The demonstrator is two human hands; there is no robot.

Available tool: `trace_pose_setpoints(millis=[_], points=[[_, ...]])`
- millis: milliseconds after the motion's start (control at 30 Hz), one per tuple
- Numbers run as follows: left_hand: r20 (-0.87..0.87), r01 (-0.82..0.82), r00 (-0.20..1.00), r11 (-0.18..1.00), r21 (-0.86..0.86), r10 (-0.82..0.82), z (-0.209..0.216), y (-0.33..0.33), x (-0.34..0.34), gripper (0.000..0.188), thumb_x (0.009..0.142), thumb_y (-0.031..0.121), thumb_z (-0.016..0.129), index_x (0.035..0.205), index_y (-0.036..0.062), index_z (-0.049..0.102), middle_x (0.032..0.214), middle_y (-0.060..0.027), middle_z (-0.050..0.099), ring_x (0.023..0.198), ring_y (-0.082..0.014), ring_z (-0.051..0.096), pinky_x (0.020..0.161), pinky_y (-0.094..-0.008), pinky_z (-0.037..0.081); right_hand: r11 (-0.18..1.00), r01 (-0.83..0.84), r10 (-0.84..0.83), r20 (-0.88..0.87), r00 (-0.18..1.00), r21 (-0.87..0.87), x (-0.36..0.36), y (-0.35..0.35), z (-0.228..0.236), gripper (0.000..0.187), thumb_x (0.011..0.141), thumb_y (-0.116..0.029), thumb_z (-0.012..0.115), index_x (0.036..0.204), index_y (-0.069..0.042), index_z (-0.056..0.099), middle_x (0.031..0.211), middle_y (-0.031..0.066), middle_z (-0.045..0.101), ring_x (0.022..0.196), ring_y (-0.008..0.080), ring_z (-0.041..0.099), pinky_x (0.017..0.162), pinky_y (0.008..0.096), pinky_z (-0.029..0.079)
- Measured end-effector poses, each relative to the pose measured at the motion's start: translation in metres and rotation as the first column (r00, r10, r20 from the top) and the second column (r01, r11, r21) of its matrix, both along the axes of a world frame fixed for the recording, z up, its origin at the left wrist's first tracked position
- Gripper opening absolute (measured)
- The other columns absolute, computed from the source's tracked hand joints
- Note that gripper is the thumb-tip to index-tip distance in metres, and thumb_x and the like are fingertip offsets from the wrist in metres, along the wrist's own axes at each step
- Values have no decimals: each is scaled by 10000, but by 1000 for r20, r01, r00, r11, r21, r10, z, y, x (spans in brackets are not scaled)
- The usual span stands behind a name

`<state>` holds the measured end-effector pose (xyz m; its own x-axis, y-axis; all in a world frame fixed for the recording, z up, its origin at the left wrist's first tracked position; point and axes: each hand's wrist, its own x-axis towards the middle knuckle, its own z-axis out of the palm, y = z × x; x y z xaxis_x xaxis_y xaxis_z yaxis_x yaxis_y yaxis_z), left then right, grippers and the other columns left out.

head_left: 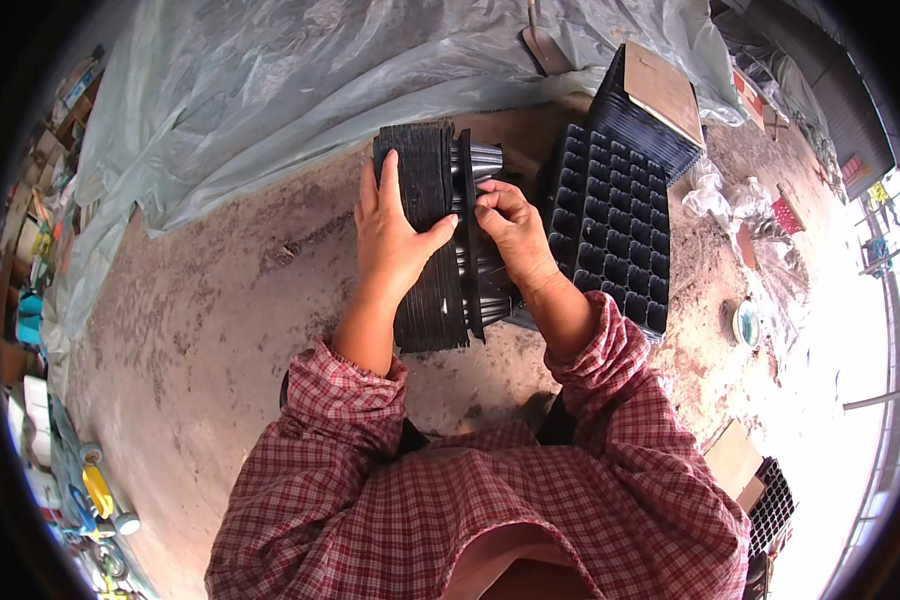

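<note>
Bare, stained floor [190,310] spreads around the person, with crumpled clear plastic sheeting [270,90] along its far side. To the right, a black multi-cell tray [625,225] lies open side up, just beside a dark pile topped by a brown board [662,92]. In front of the person, between the two hands, a thick stack of black trays [420,300] stands on edge; its end tray [485,158] sits slightly apart, cups pointing right. The left hand [388,238] lies against the stack, fingers spread, thumb across its right edge. The right hand [515,232] has thumb and forefinger close together at the end tray's rim; I cannot tell whether they are clamped on it. The step in hand looks like working that tray loose, which would call for a steady left hand and an even pull rightward. The right fingertips' contact, the stack's underside and its support are hidden; the outer clutter is too small to identify.
</note>
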<state>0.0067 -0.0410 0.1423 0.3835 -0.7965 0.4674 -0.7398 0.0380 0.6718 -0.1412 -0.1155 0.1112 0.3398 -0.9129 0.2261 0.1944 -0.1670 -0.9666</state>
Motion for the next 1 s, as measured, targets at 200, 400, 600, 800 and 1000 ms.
trace_pose_setpoints(millis=[200, 400, 600, 800, 1000], points=[[55, -102, 994, 993, 61, 99, 4, 2, -4, 883, 639, 264, 715, 1370, 127, 239, 1407, -194, 214, 1238, -396, 312, 1005, -439, 308, 978, 205, -207, -153, 966, -28, -27, -21, 2, 246, 730, -205, 682, 835, 6, 609, 1082, 136, 517, 995, 219, 498, 892, 304, 370], [108, -105, 988, 994, -32, 108, 3, -1, -11, 856, 624, 271, 718, 1349, 122, 287, 1390, -203, 233, 1182, -416, 358, 968, -448, 354, 936, 243, -303, -230, 925, -253, -19, -17, -7, 861, 668, -190, 739, 1329, 46, 241, 1179, 210, 465, 1123, 279, 451, 948, 311, 358], [86, -111, 990, 993, -38, 114, -5, -7, 3, 820, 644, 284, 691, 1346, 133, 296, 1404, -174, 233, 1217, -395, 333, 978, -454, 343, 941, 306, -328, -168, 930, -148, -68, -36, 5, 684, 679, -103, 602, 1295, 51, 347, 1161, 184, 508, 1059, 218, 504, 931, 267, 367], [76, -138, 987, 990, -24, 139, 0, -2, 8, 804, 657, 297, 688, 1342, 128, 303, 1404, -164, 234, 1205, -398, 342, 951, -458, 370, 729, 684, -626, 369, 687, -36, -125, -27, 11, 466, 749, -71, 495, 1204, 9, 430, 1062, 105, 534, 937, 199, 533, 844, 295, 425], [73, -97, 993, 995, 0, 97, 1, -1, 2, 817, 655, 303, 689, 1348, 131, 290, 1407, -171, 227, 1192, -401, 351, 946, -461, 377, 655, 680, -715, 562, 416, 330, -166, -41, -49, 446, 745, -86, 465, 1189, -54, 439, 1096, 105, 530, 951, 249, 567, 787, 371, 509]])
